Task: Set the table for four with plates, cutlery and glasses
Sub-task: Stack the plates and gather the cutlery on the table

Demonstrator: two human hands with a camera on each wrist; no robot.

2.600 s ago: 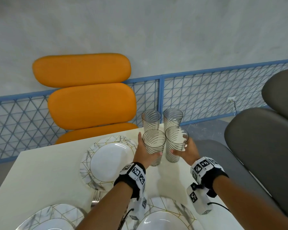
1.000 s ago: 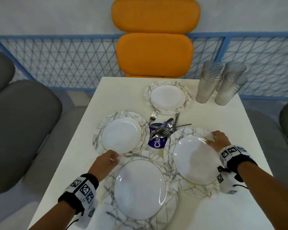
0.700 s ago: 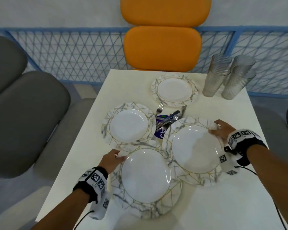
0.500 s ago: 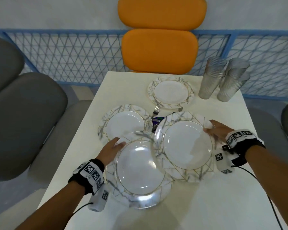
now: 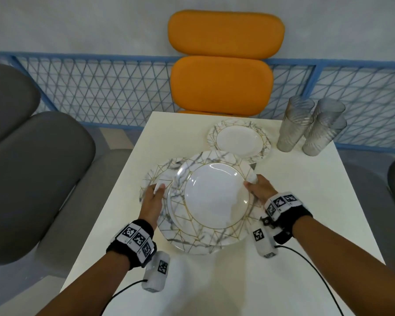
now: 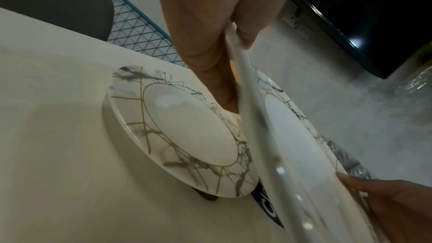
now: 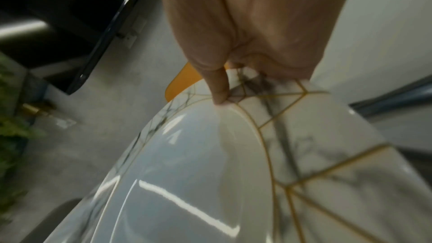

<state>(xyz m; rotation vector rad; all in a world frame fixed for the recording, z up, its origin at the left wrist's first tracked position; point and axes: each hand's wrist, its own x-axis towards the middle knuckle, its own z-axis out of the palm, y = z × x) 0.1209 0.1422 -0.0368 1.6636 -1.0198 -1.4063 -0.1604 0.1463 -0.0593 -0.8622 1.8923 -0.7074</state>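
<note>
Left hand: I pinch the stacked plates at their 9 o'clock rim.
Right hand: pinching the 3 o'clock rim.
Place: stack is raised over table centre.
Risk: I judge tilting could slide the top plate onto the side plate beneath.

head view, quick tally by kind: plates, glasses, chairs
plates: 4 (far plate, left plate, 2 stacked plates)
glasses: 4
chairs: 3 (1 orange chair, 2 grey chairs)
total: 11
</note>
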